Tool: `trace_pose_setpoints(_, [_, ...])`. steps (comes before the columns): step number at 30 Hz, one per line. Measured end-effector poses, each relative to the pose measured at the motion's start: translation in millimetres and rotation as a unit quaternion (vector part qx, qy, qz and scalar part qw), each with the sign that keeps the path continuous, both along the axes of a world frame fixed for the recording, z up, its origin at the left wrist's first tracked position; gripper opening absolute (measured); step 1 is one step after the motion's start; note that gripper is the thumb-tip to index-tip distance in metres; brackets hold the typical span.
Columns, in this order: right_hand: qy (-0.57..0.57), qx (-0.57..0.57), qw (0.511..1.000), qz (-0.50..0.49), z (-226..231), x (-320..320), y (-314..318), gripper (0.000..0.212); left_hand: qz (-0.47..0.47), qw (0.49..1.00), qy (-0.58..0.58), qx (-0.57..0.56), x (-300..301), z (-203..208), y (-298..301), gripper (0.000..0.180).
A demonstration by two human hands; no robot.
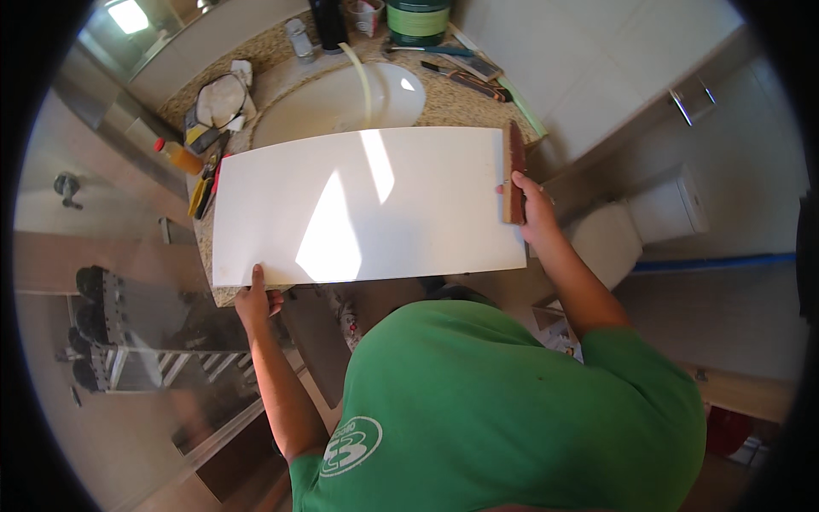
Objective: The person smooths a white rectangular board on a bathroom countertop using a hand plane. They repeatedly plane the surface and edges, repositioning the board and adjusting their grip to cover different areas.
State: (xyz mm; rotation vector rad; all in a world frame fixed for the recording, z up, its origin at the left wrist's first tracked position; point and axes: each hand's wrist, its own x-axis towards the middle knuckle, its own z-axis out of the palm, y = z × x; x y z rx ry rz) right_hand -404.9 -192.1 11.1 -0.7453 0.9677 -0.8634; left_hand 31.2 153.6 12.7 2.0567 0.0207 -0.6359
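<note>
A white rectangular panel [264, 205] lies across the front of the granite counter and partly covers the sink. My left hand [256, 299] grips its near edge close to the left corner, thumb on top and some fingers below. At the panel's right edge, my right hand [536, 209] is closed around a sanding block [515, 158], a long wooden piece with a reddish-brown face. The block lies along that edge. Several of my right fingertips are hidden behind it. Patches of sunlight fall on the panel.
Behind the panel is the oval sink [286, 115] with a pale strip [358, 72] in it. Pliers [205, 183], an orange bottle [179, 157], a utility knife [465, 81] and a green tub [418, 21] sit around it. A toilet [610, 235] stands right, a ladder [171, 367] left.
</note>
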Motion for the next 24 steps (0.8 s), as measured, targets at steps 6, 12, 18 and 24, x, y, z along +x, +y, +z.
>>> trace_pose_setpoints(6, [0.01, 0.008, 1.0, 0.024, 3, 1, 21, 0.035, -0.014, 0.999, -0.035, 0.024, 14, -11, 4, 0.067])
trace_pose_setpoints(12, [0.001, 0.029, 0.999, 0.027, 8, -1, 35, 0.037, -0.022, 0.994, -0.079, 0.072, 25, -16, 2, 0.071])
trace_pose_setpoints(18, [-0.043, 0.047, 0.997, 0.053, 12, -36, 20, 0.043, -0.007, 0.971, -0.155, 0.182, 26, -17, 8, 0.073])
trace_pose_setpoints(24, [-0.213, 0.104, 0.951, 0.2, 31, -94, -22, 0.062, 0.03, 0.858, -0.458, 0.23, -56, 0, -44, 0.048])
